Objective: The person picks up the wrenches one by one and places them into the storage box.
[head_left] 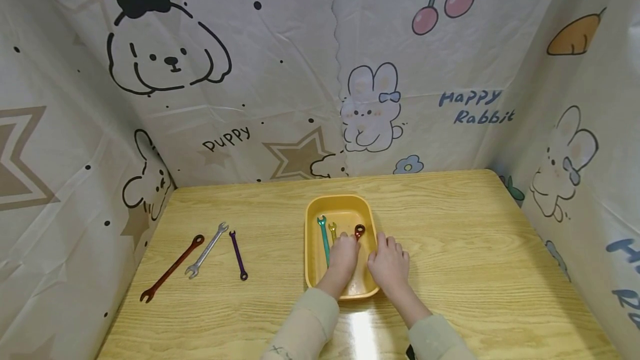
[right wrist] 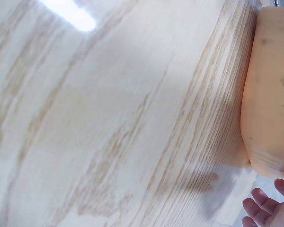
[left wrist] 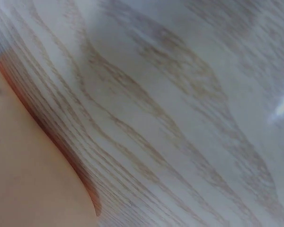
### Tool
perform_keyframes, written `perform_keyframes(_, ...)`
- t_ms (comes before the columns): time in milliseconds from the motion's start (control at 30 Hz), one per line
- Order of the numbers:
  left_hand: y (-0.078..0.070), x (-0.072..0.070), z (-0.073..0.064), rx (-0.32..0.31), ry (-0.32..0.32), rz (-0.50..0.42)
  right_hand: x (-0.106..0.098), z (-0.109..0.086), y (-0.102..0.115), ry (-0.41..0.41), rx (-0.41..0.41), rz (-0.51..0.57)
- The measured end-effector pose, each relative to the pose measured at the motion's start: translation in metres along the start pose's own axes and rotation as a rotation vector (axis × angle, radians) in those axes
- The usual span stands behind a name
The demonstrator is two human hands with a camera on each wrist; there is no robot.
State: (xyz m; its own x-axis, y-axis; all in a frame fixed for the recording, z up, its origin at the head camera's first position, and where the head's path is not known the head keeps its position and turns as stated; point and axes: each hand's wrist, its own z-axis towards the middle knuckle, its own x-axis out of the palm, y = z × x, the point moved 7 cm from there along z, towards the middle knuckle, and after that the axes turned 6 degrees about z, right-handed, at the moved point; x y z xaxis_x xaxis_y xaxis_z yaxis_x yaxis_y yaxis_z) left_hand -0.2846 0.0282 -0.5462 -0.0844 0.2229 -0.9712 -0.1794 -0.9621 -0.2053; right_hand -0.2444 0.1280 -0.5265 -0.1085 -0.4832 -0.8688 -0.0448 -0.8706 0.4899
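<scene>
In the head view a yellow tray sits on the table. My left hand reaches into it, fingers curled round a red wrench whose ring end sticks out beyond them; the rest of that wrench is hidden. Left of this hand a green wrench and a small gold wrench lie in the tray. At the tray's right side my right hand holds the rim, thumb over the inner edge. Its loosely bent fingers show near the tray's corner in the right wrist view.
To the left on the wood-grain table lie a long red-brown wrench, a silver wrench and a purple wrench, apart from each other. A printed cloth hangs around the back and sides.
</scene>
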Motion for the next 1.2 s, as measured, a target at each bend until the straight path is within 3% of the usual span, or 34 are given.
perform_keyframes(667, -0.0062, 0.0021, -0.0032, 0.050, -0.008, 0.087, 0.0017, 0.0009, -0.0006, 0.009, 0.011, 0.012)
perform_keyframes(967, -0.0106, -0.0010, -0.0064, 0.089, -0.022, 0.220, 0.0012, 0.0005, -0.0002, 0.010, 0.011, 0.008)
perform_keyframes(1200, -0.0054, -0.0033, -0.0059, 0.087, -0.050, 0.216, 0.0018, 0.0008, -0.0008, 0.006, 0.010, 0.005)
